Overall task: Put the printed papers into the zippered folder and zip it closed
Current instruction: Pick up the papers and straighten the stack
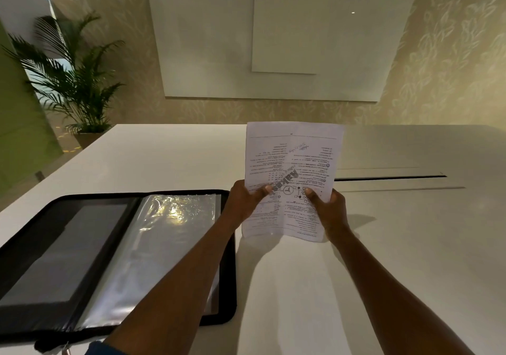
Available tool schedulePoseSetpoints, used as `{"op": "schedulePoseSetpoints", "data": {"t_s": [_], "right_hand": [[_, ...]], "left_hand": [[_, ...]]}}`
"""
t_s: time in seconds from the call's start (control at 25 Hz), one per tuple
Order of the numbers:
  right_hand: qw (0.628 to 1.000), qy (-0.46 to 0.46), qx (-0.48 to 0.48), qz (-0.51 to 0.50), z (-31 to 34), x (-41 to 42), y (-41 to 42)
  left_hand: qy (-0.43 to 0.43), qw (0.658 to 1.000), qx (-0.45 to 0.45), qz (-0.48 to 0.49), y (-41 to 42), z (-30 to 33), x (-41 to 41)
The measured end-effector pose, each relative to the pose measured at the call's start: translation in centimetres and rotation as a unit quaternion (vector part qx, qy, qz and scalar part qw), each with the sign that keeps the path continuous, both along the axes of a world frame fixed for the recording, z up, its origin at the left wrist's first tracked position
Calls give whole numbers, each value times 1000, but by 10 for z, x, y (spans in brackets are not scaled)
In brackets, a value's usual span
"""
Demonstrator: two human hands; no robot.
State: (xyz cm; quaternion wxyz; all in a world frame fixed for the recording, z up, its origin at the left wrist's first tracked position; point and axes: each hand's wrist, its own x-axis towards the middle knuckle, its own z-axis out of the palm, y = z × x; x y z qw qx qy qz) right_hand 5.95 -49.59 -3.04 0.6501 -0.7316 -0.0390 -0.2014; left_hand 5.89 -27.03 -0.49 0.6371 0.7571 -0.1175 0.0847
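Observation:
I hold the printed papers (293, 160) upright above the white table (175, 157), their lower edge close to the tabletop and the text upside down to me. My left hand (245, 202) grips their left edge, thumb on the front. My right hand (328, 209) grips the right edge the same way. The black zippered folder (41, 247) lies open flat on the table to the left of the papers. Clear plastic sleeves (161, 247) cover its right half. My left forearm crosses the folder's right corner.
A long narrow slot (388, 178) runs across the table to the right of the papers. A whiteboard (208, 53) hangs on the wall behind. A potted palm (74, 80) stands on the floor beyond the table's far left corner.

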Motion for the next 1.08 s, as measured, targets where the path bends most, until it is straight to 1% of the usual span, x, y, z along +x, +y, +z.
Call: {"op": "schedulePoseSetpoints", "data": {"t_s": [0.08, 0.12, 0.2, 0.28, 0.36, 0.44, 0.56, 0.68, 0.76, 0.88, 0.92, 0.96, 1.0, 1.04, 1.08], "right_hand": [[1000, 17, -15, 6, -1, 1, -1], [999, 27, -21, 8, -3, 2, -1], [999, 45, -11, 12, -9, 2, 0], [994, 86, 49, 48, -15, 1, 6], [975, 131, 142, 107, -17, -1, 20], [956, 154, 192, 158, -15, -3, 37], [945, 163, 204, 200, -7, -1, 66], [949, 154, 202, 188, -2, 5, 84], [953, 139, 202, 180, -3, 10, 89], [960, 130, 198, 150, -4, 19, 86], [962, 130, 194, 139, -5, 24, 83], [964, 132, 190, 131, -5, 28, 78], [965, 134, 185, 125, -5, 32, 73], [967, 137, 179, 119, -5, 35, 67], [969, 139, 171, 113, -5, 38, 61]], "left_hand": [[3, 999, 12, 31, 1, 3, 5], [11, 999, 1, 47, 4, 5, 7], [35, 995, -63, 72, 12, 9, 10], [70, 980, -154, 103, 19, 11, 13], [114, 956, -232, 139, 23, 10, 17], [148, 936, -279, 157, 22, 8, 18], [162, 920, -317, 165, 20, 6, 15], [169, 909, -349, 154, 21, 2, 11], [175, 908, -348, 152, 24, 2, 11], [170, 925, -319, 115, 34, -4, 10], [154, 934, -293, 134, 39, -8, 9], [135, 946, -234, 180, 43, -14, 10], [115, 953, -131, 247, 49, -22, 12], [100, 946, 12, 307, 54, -32, 15], [110, 921, 167, 336, 57, -43, 17]]}}
